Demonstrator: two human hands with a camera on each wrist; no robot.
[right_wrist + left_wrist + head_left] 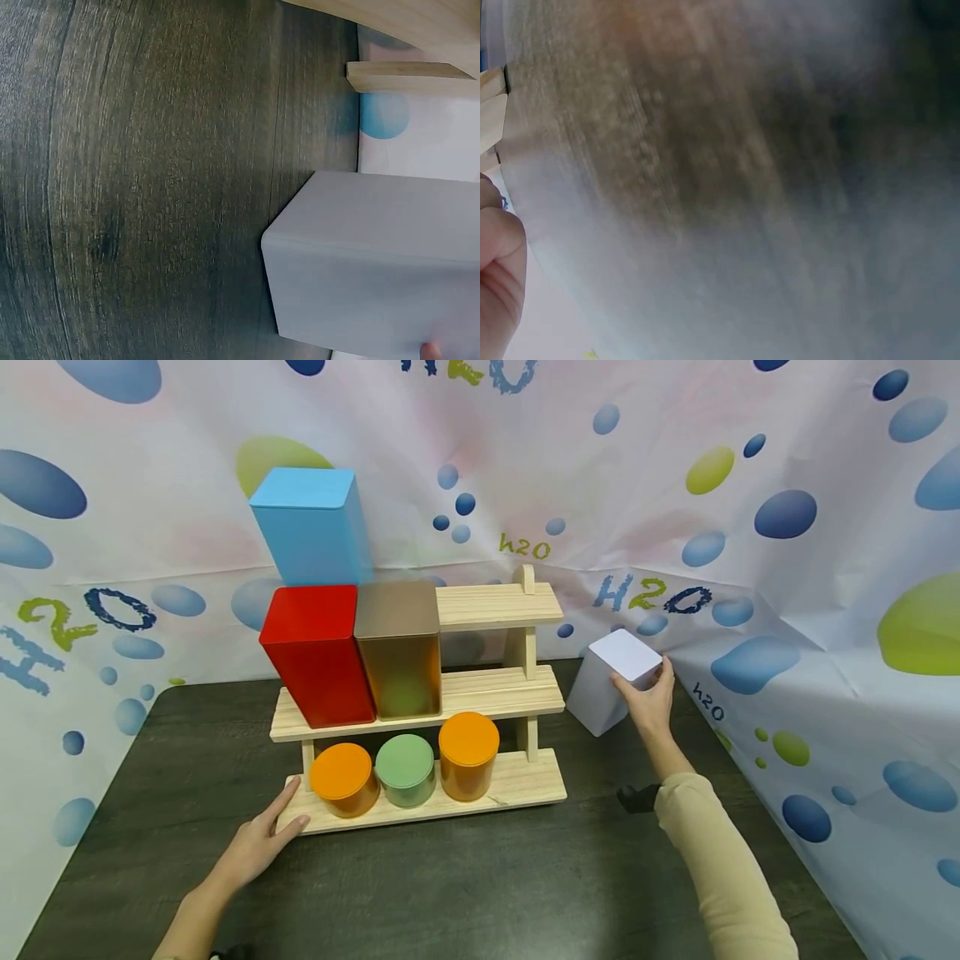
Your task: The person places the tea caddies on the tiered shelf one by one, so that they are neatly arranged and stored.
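Note:
My right hand (651,697) grips the top of a white rectangular canister (603,689) to the right of a three-tier wooden shelf (495,689), thumb on one side and fingers on the other. In the right wrist view a fingertip (430,351) shows against the white canister (360,262). I cannot tell whether its base touches the table. With fingers extended, my left hand (251,847) touches the left end of the bottom tier. Only part of the left hand (499,262) shows at the edge of the left wrist view.
A blue canister (318,539) stands on the top tier; a red canister (318,660) and a gold canister (401,652) share the middle one. On the bottom tier are two orange jars (345,781) (468,756) and a green jar (406,770). A patterned curtain (765,710) borders the dark table (465,885).

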